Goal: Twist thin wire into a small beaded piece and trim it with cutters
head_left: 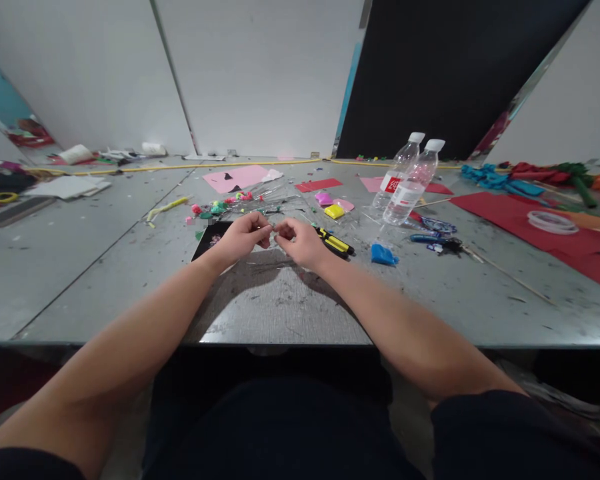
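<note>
Left hand: the left hand [241,237] is held just above the table, its fingertips pinched together on a small thin piece [273,229] that is too small to be told apart.
Right hand: the right hand [300,241] is brought up against the left, its fingertips likewise closed on the same small thin piece, which is kept between the two hands over the middle of the table.
Table: a grey, scuffed and scratched table [280,307] is seen under the hands, flat and dull in sheen.
Black sheet: a flat dark sheet [205,244] is laid just beside the left hand, partly hidden by it.
Cutter: a yellow and black cutter [336,243], long and narrow, is laid just beside the right hand.
Blue lump: a soft-looking blue lump [383,255] is set near the cutter, to its right.
Clay pieces: small pink, green and red bits [220,207] are scattered beyond the hands; a yellow lump [334,211] and a pink lump [323,198] lie near them.
Bottles: two clear plastic bottles [407,180] with white caps are stood side by side, touching; what is held in them cannot be told.
Paper: a pink sheet [235,177] and red sheets [520,220] are spread flat, well apart.
Tape roll: a clear ring of tape [553,222] is rested on the red sheet.
</note>
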Motion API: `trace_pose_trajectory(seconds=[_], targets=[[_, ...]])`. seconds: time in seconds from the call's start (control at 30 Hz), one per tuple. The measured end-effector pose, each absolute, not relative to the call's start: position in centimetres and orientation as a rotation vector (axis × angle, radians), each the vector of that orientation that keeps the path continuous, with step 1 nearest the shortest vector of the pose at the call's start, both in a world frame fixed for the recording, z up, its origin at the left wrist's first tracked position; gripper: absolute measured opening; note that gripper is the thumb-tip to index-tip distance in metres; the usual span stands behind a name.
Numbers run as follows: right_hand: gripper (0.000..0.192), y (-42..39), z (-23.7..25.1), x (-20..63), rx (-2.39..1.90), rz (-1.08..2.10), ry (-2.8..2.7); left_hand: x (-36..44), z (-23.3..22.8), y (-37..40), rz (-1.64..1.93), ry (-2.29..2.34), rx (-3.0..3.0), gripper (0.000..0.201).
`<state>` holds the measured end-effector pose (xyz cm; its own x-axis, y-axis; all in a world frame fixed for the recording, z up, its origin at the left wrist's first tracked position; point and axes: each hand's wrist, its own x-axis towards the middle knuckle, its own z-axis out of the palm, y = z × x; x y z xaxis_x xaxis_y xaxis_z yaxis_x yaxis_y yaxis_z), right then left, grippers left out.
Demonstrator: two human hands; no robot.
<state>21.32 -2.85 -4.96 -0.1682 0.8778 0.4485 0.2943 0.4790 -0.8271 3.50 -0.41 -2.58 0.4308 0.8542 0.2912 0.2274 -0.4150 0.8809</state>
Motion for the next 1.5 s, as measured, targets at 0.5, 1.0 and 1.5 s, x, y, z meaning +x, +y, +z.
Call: trace_pose_trajectory(seconds=[0.5,1.0,1.5], targets=[[0.012,-2.9,-4.8,20.9,-1.245,0.496,-1.651,3.8,-2.3,-0.8,0.952,0.888,1.874,0.032],[0.011,-2.9,-4.9,20.4,-1.145,0.571,-1.537,4.2,-2.8,-0.7,0.948,0.840,1.664,0.041],[0.016,-2.9,-5.3,20.5,-0.943,0.532,-1.596,3.8,-2.2,-1.3,0.875,0.731,1.477,0.037]])
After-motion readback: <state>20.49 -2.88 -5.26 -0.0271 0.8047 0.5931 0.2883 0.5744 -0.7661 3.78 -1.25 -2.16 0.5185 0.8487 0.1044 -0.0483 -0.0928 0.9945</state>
